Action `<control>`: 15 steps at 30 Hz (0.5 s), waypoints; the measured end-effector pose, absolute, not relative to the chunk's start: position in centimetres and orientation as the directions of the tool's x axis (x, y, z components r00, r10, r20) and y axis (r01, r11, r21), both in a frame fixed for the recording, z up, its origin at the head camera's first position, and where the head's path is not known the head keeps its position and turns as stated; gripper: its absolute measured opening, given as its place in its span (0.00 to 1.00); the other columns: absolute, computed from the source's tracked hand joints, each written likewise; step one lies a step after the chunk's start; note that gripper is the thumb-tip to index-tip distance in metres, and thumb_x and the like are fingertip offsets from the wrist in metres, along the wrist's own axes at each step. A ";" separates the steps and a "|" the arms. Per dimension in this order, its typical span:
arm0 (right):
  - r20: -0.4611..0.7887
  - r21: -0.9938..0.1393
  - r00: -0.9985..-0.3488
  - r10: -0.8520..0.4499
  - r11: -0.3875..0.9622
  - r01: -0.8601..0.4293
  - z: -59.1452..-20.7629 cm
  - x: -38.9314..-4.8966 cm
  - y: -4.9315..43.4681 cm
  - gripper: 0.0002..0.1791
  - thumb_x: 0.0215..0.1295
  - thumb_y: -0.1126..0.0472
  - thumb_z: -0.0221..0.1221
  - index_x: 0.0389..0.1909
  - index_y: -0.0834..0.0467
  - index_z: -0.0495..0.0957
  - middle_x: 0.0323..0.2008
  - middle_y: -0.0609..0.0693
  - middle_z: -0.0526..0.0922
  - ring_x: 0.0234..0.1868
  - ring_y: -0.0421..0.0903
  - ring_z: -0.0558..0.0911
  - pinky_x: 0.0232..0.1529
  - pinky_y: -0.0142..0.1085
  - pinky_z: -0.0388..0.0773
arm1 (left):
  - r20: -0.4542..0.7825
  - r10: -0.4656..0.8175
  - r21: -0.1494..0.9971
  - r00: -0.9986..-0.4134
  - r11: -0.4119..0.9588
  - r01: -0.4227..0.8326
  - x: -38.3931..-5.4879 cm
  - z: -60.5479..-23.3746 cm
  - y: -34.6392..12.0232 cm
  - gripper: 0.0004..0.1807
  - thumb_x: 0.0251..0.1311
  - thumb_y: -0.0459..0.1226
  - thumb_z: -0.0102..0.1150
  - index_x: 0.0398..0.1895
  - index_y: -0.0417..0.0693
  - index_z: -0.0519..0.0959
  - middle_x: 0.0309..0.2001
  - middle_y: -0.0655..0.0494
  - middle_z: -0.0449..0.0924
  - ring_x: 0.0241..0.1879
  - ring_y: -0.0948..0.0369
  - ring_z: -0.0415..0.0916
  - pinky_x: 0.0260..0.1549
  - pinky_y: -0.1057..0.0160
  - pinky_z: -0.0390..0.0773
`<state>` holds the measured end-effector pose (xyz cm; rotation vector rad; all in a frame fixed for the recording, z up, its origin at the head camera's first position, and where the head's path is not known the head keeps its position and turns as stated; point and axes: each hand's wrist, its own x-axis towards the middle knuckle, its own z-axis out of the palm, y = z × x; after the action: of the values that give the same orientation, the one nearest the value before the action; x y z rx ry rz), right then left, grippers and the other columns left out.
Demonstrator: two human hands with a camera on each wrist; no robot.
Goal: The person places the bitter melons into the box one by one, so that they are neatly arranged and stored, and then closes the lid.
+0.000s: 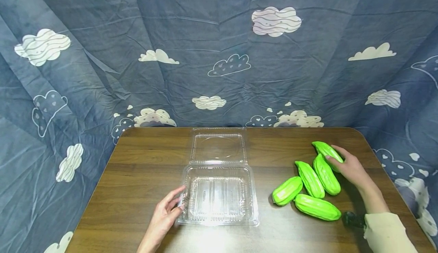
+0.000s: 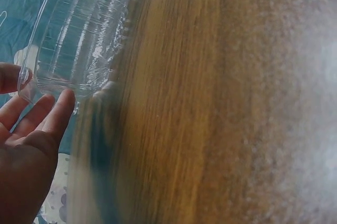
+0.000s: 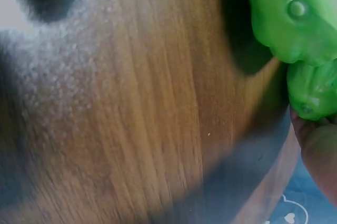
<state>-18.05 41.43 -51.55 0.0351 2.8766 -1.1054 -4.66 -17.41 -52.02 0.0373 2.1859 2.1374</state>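
A clear plastic clamshell container (image 1: 219,218) lies with its lid (image 1: 219,158) folded back toward the far table edge. My left hand (image 1: 163,214) is at the left side of its base, pinching the rim between thumb and fingers (image 2: 62,110). Over on the right, my right hand (image 1: 349,168) holds the farthest bright green ridged gourd (image 1: 326,150), thumb on the near side and fingers over the far side. Close to it lie several more gourds, including an upright-pointing one (image 1: 326,177) and a sideways one (image 1: 317,207). The right wrist view shows the held gourd (image 3: 310,95) in the fingers.
The brown wooden table (image 1: 137,177) has rounded far corners. A blue cloth (image 1: 191,78) with cloud prints hangs behind it and at both sides. Beside my right sleeve (image 1: 386,230) sits a dark rounded object (image 1: 352,219). Another gourd (image 1: 287,191) lies nearest the container.
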 end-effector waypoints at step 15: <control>-0.037 -0.699 -0.996 0.079 0.710 0.082 -51.8 -17.7 41.5 0.39 0.72 0.47 0.53 0.71 0.70 0.57 0.63 0.79 0.61 0.61 0.75 0.63 0.50 0.64 0.63 | -0.076 0.059 0.997 -0.995 0.038 -0.074 -4.7 -52.0 -17.3 0.31 0.55 0.20 0.56 0.65 0.42 0.72 0.67 0.43 0.68 0.59 0.47 0.72 0.50 0.65 0.75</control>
<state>-17.67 41.52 -51.76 0.1368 2.9012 -1.1869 -4.72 -17.32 -52.02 -0.0154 2.1916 2.1147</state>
